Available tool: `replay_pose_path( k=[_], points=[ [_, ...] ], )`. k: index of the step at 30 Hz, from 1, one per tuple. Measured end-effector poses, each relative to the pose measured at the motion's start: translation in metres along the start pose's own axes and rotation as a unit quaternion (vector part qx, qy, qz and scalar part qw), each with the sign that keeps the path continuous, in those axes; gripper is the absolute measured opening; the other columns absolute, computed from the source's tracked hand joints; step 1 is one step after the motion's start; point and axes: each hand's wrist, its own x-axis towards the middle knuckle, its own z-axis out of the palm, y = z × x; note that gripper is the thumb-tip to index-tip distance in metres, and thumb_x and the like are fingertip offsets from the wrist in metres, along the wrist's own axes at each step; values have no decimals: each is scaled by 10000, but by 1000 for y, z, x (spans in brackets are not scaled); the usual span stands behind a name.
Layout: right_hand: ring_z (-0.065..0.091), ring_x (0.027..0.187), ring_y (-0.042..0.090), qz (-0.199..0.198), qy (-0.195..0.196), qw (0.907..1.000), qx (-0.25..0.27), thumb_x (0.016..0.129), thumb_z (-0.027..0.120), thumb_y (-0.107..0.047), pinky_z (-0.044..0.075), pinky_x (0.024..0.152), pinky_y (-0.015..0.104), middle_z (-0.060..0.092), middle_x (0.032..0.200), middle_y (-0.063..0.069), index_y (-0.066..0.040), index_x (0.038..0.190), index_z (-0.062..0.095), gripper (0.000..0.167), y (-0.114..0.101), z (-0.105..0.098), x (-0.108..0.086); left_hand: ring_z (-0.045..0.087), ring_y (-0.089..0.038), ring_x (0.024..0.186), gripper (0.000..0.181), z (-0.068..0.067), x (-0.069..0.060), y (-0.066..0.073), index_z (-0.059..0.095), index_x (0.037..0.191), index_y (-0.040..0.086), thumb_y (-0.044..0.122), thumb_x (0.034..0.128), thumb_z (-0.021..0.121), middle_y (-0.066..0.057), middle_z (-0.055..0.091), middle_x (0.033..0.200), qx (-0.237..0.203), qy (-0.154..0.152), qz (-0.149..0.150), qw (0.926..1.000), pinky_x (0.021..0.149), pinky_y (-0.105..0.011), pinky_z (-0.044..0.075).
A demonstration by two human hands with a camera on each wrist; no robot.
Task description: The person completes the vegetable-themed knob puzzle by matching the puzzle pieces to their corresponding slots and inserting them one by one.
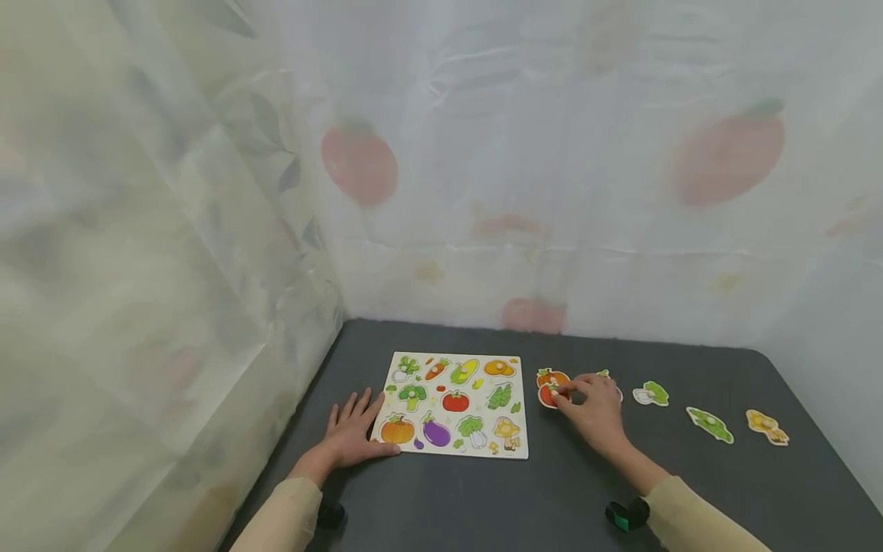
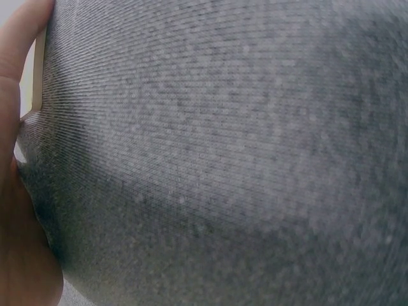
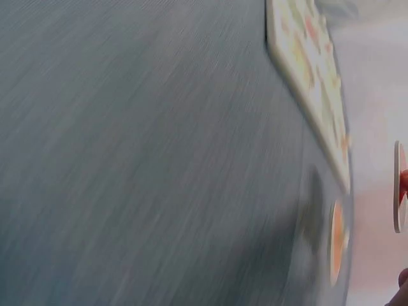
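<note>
My right hand [image 1: 599, 410] pinches a red tomato puzzle piece [image 1: 548, 396] just right of the board. In the right wrist view this thin piece [image 3: 400, 191] is raised off the table at the right edge. Behind it lies an orange pumpkin piece [image 1: 554, 376], partly covered in the head view. My left hand [image 1: 350, 437] rests with fingers spread at the left edge of the white vegetable puzzle board [image 1: 428, 399], its thumb along the lower left corner. Pictures of a tomato, an eggplant, a carrot, corn and other vegetables cover the board.
Right of my right hand lie a bok choy piece [image 1: 651, 393], a pea pod piece [image 1: 710, 425] and a yellow mushroom piece [image 1: 766, 427]. Another piece [image 1: 604, 374] is mostly hidden behind that hand. A printed curtain [image 1: 552, 192] surrounds the dark table [image 1: 441, 502].
</note>
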Motion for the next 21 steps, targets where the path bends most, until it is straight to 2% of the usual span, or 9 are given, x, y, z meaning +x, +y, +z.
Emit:
replay_pose_path(
  k=[2,7,13,17,21],
  points=[
    [466,1120,364,27,-161,9998,97,856,851,-247,300,988,613,626,1050,97,-130,905,803,135,-13,16,7,45,-489,1527,1186,3,1,-3,235,1652,164,795,761,696,-205,145,1687,-90,68,46,9999,1142,-726,-72],
    [456,1171,344,92,-569,9982,160,860,843,-304,327,998,587,629,1090,66,-185,912,805,136,-43,53,18,14,-430,1549,1241,9,3,-9,200,1659,228,869,704,666,-126,106,1708,-70,5,-107,9999,1168,-676,-93],
    [470,1161,323,55,-830,9965,16,850,838,-340,366,997,557,638,1069,14,-242,865,796,107,-65,93,25,2,-408,1555,1268,16,8,-16,177,1660,256,909,677,641,-90,85,1713,5,6,-160,9999,1170,-666,-92],
    [478,1130,318,3,-907,9958,-107,841,830,-337,378,947,557,648,1056,1,-259,850,799,84,-74,112,27,9,-401,1557,1263,17,9,-17,173,1659,266,908,677,643,-81,92,1713,75,40,-175,9998,1173,-665,-84],
    [483,1110,294,110,-1057,9943,-84,842,819,-344,379,951,541,648,1065,-1,-257,864,810,90,-82,123,27,6,-407,1555,1257,13,7,-13,166,1662,247,892,696,647,-96,89,1713,181,-44,-206,9996,1175,-666,-78]
  ],
)
